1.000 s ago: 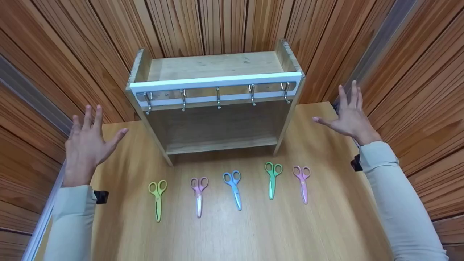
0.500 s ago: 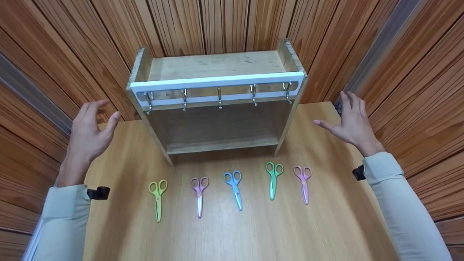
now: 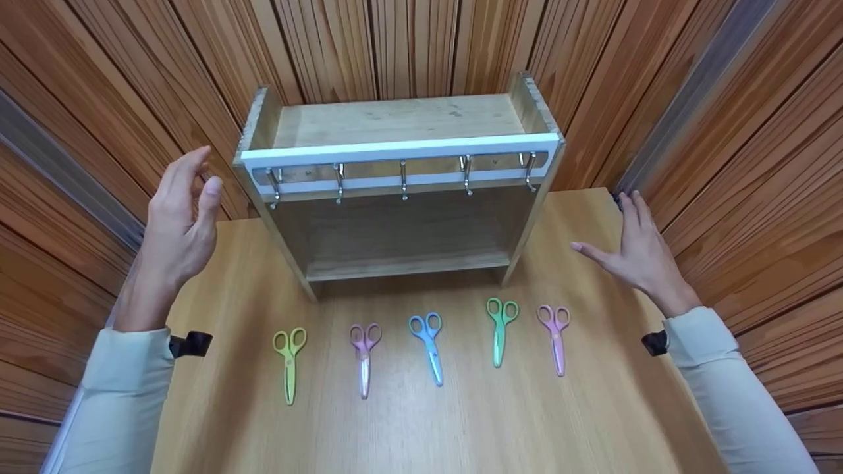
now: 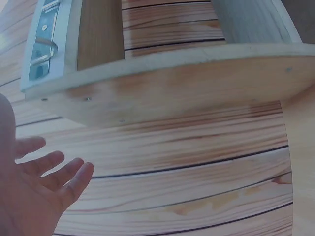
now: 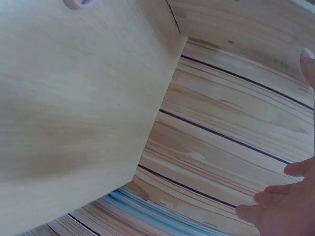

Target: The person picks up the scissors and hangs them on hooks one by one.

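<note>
My left hand (image 3: 181,227) is raised to the left of a wooden shelf unit (image 3: 263,227), fingers loosely bent and thumb apart, holding nothing. In the left wrist view its fingers (image 4: 74,182) stand apart from the unit's side panel (image 4: 172,88). On the other side, my right hand (image 3: 645,260) hovers over the table's right edge, fingers straight, thumb spread, holding nothing. Scissors lie in a row before the unit, handles towards it: a yellow-green pair (image 3: 290,368), a pink pair (image 3: 365,378), a blue pair (image 3: 433,359), a green pair (image 3: 499,339) and another pink pair (image 3: 556,342).
Across the unit's upper front runs a white rail (image 3: 369,153) with several metal hooks (image 3: 404,181). The unit stands on a wooden table (image 3: 421,428), close to the plank wall (image 3: 421,46). More plank walls rise at both sides.
My left hand has moved right and slightly up, its fingers drawing together from a wide spread. The right hand has sunk a little, fingers less spread. The scissors stay in place.
</note>
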The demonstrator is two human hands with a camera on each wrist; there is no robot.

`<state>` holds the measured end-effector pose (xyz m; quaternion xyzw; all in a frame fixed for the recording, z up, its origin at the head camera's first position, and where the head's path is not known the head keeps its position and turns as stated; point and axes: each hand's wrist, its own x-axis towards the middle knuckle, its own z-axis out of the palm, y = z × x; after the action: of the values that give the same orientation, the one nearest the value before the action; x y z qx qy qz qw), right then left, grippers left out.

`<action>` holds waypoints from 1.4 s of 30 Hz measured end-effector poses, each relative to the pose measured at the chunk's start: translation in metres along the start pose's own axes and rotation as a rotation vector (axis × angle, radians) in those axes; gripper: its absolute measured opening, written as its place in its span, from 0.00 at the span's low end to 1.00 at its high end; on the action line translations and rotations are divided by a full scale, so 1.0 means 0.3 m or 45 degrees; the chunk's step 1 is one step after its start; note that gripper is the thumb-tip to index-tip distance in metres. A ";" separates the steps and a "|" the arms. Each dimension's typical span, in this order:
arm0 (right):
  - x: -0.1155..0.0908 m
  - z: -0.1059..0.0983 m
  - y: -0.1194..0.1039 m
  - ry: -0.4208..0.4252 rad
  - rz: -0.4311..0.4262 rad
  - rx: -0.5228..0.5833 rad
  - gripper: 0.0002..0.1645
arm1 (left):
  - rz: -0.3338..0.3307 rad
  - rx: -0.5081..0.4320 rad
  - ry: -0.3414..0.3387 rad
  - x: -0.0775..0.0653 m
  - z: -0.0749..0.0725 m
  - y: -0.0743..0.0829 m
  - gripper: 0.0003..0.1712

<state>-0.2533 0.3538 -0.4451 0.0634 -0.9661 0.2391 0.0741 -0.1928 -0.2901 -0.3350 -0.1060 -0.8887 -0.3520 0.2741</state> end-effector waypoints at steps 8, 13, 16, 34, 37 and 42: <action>-0.076 0.058 -0.012 -0.074 0.041 -0.048 0.80 | 0.043 -0.005 -0.018 0.030 0.006 0.039 0.37; -0.110 0.106 -0.026 -0.109 0.025 -0.062 0.80 | 0.084 0.024 -0.030 0.055 0.006 0.059 0.37; -0.129 0.136 -0.030 -0.125 0.024 -0.063 0.81 | 0.101 0.035 -0.035 0.076 0.015 0.073 0.35; -0.289 0.305 -0.007 -0.286 0.156 0.037 0.81 | 0.047 0.038 -0.118 0.113 0.092 0.108 0.38; -0.316 0.344 -0.015 -0.290 0.128 -0.003 0.82 | 0.033 0.042 -0.127 0.114 0.099 0.110 0.37; -0.348 0.393 -0.026 -0.334 0.134 -0.065 0.84 | 0.037 0.082 -0.134 0.118 0.112 0.110 0.37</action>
<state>-0.1629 0.3006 -0.5628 0.0415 -0.9752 0.2076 -0.0640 -0.2234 -0.2433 -0.3167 -0.1282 -0.9112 -0.3131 0.2352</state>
